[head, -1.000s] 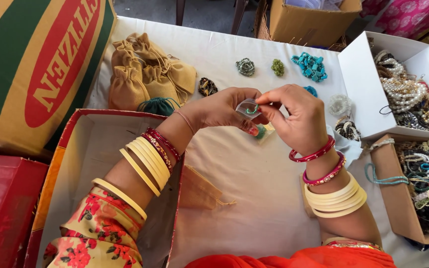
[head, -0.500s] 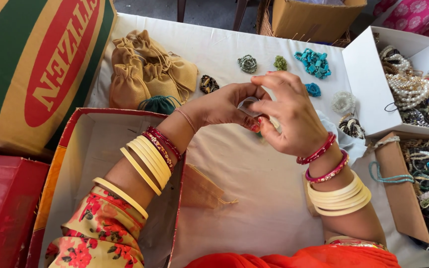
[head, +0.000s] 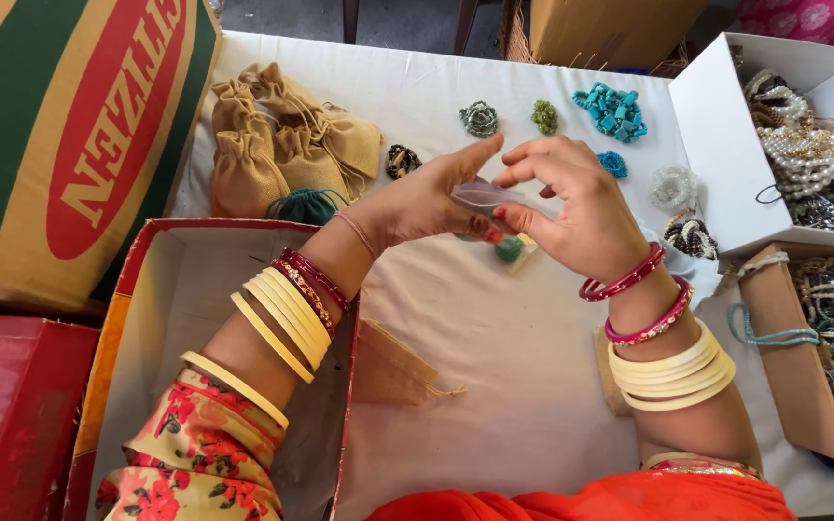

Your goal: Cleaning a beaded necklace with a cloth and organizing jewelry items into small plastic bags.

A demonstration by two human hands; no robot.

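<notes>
1. The left hand [head: 431,203] and the right hand [head: 571,207] meet above the white tablecloth [head: 494,386], and between them they pinch a small clear plastic pouch [head: 487,198] — thumb and fingers of each hand closed on it from opposite ends.
2. The pouch sits right at the fingertips, held off the cloth; whether anything is inside it cannot be told.
3. Just beneath the hands, on the cloth, lies a small green beaded piece [head: 510,250], partly hidden by the right thumb and apart from the pouch.
4. Beyond the hands a row of beaded pieces lies on the cloth: a dark one [head: 402,160], a grey-green one [head: 480,119], an olive one [head: 544,117], and a turquoise cluster [head: 613,109].
5. To the left of these sits a heap of tan drawstring bags [head: 282,140] with a teal bag [head: 306,205] at its near edge.
6. On the right, an open white box [head: 726,145] holds pearl strands and other beads — well apart from the hands.
7. An open red-rimmed box [head: 161,318] lies under the left forearm.
</notes>
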